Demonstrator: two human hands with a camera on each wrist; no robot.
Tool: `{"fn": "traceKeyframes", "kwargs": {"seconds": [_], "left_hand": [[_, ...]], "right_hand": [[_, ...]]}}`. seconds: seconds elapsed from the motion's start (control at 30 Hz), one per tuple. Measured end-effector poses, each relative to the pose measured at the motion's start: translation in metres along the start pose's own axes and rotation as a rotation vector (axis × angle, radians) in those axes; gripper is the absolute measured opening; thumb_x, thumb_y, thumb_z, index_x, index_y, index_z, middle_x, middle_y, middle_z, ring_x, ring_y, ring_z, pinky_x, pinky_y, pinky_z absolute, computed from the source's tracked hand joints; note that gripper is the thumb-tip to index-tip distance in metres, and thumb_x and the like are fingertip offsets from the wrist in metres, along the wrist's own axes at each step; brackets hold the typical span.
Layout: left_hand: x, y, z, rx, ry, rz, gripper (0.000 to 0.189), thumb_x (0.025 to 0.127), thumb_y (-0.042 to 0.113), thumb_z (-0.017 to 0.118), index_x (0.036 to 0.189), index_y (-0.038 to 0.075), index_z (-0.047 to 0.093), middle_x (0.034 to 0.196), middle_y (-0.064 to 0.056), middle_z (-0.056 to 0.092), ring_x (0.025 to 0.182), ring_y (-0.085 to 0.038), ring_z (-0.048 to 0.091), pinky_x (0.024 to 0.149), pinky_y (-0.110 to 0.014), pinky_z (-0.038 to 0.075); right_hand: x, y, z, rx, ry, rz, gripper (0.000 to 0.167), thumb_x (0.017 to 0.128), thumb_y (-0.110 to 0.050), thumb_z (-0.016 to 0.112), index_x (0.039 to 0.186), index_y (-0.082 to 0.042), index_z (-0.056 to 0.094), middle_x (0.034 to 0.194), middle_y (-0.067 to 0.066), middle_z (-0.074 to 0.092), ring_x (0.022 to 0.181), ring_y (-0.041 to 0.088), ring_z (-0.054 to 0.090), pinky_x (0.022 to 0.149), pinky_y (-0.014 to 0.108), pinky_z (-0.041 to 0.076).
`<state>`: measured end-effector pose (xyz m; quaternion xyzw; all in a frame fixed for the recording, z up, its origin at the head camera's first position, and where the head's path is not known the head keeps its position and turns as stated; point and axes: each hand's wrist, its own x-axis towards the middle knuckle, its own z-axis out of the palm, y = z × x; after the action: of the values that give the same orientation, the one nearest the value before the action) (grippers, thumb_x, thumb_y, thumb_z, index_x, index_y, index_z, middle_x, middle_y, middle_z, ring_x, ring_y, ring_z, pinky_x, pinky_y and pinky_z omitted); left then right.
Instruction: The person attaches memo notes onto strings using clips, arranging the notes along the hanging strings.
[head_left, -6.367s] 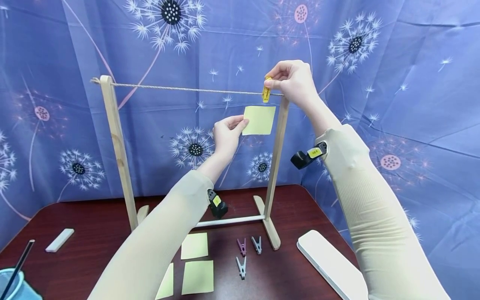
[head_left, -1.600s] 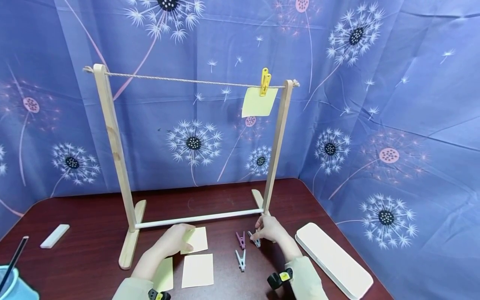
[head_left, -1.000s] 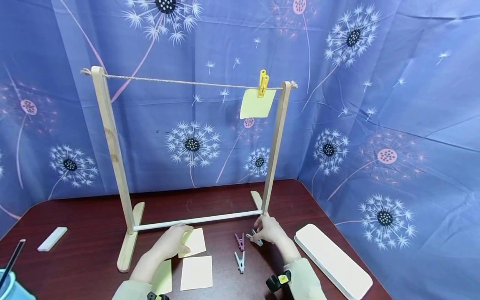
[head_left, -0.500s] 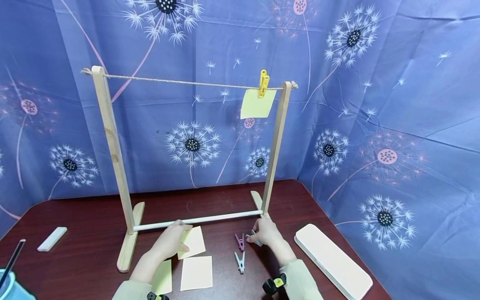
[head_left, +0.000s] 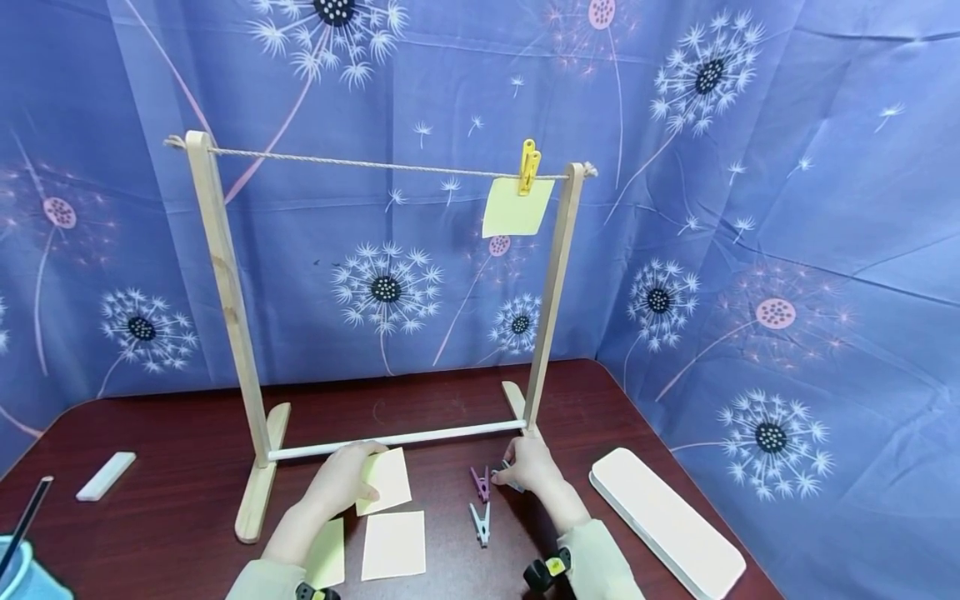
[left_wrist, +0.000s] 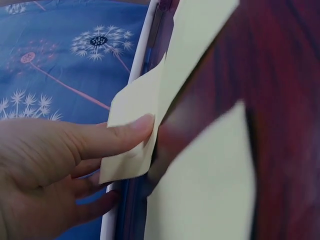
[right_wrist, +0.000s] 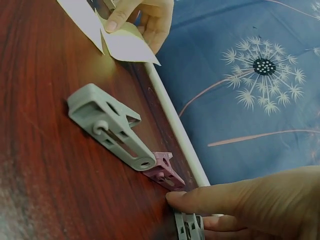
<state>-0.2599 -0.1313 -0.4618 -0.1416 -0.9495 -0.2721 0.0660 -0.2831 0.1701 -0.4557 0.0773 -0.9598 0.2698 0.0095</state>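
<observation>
My left hand (head_left: 337,481) pinches a pale yellow sticky note (left_wrist: 132,102) by its left edge, thumb on top and fingers behind; in the left wrist view the note bends up from the table. At the rack's right foot, my right hand (head_left: 534,467) pinches a grey clothespin (right_wrist: 187,227), mostly hidden by the fingers. Left of that hand lie a purple clothespin (head_left: 481,484) and another grey clothespin (head_left: 481,525). Two more notes lie in front: one square note (head_left: 393,546) and one note (head_left: 327,553) partly behind the left forearm.
A wooden rack (head_left: 232,292) carries a rope (head_left: 360,164); a yellow clothespin (head_left: 529,169) holds a hung note (head_left: 513,210) at its right end. A white case (head_left: 667,521) lies right. Left are a white block (head_left: 106,477) and a blue cup (head_left: 33,575) with a pencil.
Since the oldest frame, the upper note got clipped to the rope and both hands came down to the table. Lately the left hand has lifted and turned its note slightly; the right hand's clothespin has turned.
</observation>
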Motion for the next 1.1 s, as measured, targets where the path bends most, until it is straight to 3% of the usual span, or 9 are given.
{"fn": "traceKeyframes", "kwargs": {"seconds": [0.5, 0.77, 0.93, 1.1], "left_hand": [[0.003, 0.002, -0.002, -0.053, 0.055, -0.004, 0.034, 0.075, -0.005, 0.076, 0.107, 0.007, 0.073, 0.11, -0.009, 0.073, 0.108, -0.033, 0.065, 0.089, -0.048, 0.052], [0.004, 0.003, -0.012, -0.174, 0.004, -0.022, 0.035, 0.076, -0.006, 0.076, 0.108, 0.007, 0.072, 0.109, -0.01, 0.072, 0.107, -0.031, 0.065, 0.088, -0.047, 0.053], [0.006, 0.005, -0.023, -0.228, -0.022, 0.046, 0.035, 0.076, -0.005, 0.076, 0.108, 0.007, 0.072, 0.105, -0.008, 0.073, 0.101, -0.028, 0.067, 0.084, -0.043, 0.053], [0.01, 0.01, -0.035, -0.224, -0.048, 0.074, 0.033, 0.078, -0.002, 0.076, 0.108, 0.01, 0.073, 0.102, -0.006, 0.073, 0.1, -0.027, 0.066, 0.084, -0.045, 0.052]], "right_hand": [[-0.001, 0.002, -0.003, 0.022, 0.002, -0.016, 0.03, 0.062, -0.015, 0.089, 0.074, -0.003, 0.064, 0.064, -0.001, 0.055, 0.058, 0.011, 0.05, 0.052, 0.025, 0.043], [-0.001, 0.003, -0.01, 0.076, 0.006, -0.019, 0.028, 0.064, -0.015, 0.088, 0.076, -0.003, 0.065, 0.064, 0.0, 0.058, 0.058, 0.01, 0.052, 0.053, 0.025, 0.044], [-0.001, 0.001, -0.019, 0.138, 0.018, -0.011, 0.029, 0.068, -0.015, 0.086, 0.086, -0.001, 0.067, 0.069, 0.003, 0.064, 0.063, 0.011, 0.056, 0.057, 0.027, 0.047], [0.001, -0.001, -0.029, 0.167, 0.05, -0.081, 0.031, 0.072, -0.017, 0.083, 0.096, 0.0, 0.071, 0.077, 0.006, 0.069, 0.071, 0.014, 0.062, 0.064, 0.029, 0.05]]}}
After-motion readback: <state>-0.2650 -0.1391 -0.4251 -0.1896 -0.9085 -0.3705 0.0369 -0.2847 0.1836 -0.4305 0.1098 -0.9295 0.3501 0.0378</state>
